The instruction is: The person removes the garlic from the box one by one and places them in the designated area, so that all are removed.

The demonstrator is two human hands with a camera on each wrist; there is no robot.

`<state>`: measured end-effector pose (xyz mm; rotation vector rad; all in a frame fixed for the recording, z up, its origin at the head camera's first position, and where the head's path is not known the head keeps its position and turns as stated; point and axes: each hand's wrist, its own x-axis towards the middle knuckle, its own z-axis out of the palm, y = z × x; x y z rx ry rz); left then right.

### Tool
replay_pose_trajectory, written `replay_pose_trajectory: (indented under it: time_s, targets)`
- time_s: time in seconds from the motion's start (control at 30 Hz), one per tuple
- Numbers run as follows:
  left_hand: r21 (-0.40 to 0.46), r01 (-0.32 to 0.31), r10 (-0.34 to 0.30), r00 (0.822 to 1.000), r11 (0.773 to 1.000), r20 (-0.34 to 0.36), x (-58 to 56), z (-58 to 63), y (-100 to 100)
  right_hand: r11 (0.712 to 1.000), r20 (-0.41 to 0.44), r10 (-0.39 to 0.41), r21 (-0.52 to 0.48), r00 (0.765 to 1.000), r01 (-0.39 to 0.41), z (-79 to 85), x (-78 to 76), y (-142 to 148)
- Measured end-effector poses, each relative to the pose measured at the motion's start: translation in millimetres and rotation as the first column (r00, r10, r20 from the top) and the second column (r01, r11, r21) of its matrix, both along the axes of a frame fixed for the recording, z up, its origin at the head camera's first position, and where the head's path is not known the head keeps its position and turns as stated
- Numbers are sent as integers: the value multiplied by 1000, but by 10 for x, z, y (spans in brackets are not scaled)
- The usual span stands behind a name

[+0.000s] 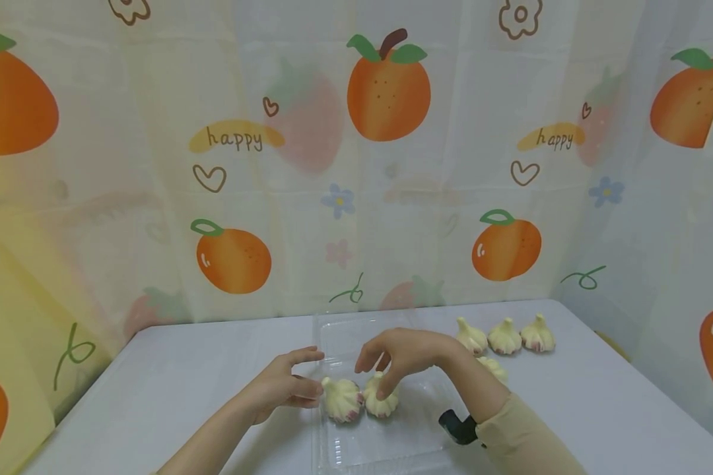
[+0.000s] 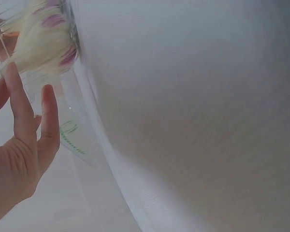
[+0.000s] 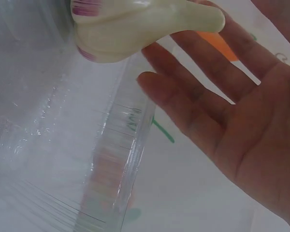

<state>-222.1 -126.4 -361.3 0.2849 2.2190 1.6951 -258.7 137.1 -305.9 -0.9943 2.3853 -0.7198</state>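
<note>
Two pale garlic bulbs sit side by side in a clear plastic container, the left bulb [image 1: 343,402] and the right bulb [image 1: 383,406]. Over the right bulb is my right hand [image 1: 405,355], its fingers spread and loosely bent. In the right wrist view, a garlic bulb [image 3: 130,29] with purple streaks lies close to the fingertips, with no grip around it. At the container's left side my left hand [image 1: 282,382] holds its fingers apart, the tips close to the left bulb. The clear container [image 1: 418,432] stands with its lid [image 1: 365,330] spread behind.
Several more garlic bulbs stand at the back right of the white table [image 1: 594,409]: three in a row, including the rightmost bulb [image 1: 538,334], and one nearer bulb [image 1: 494,369] partly behind my right arm. A fruit-printed curtain [image 1: 380,178] hangs behind the table.
</note>
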Motion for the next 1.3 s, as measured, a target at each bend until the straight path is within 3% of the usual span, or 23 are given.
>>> replay_pose_trajectory:
  time_s: [0.2,0.4,0.77,0.93,1.3]
  targets:
    - [3,0,0,1000,1000,-3,6,6,6,999,6,13,52,1000,-13,-31,-17,-8]
    - [10,9,-9,1000,1000,-2,4,1,5,994,59,-8,109,998,2,-70,-37,-12]
    - [36,31,-31,999,999,-9,-26,-21,-12,977,79,-43,211,996,26,-109,-60,-33]
    - [32,27,-27,1000,999,-11,-18,-15,-9,973,131,-64,230,989,33,-136,-68,-40]
    - [27,17,-17,1000,1000,-10,-10,-22,-13,968,144,-60,249,988,23,-147,-70,-49]
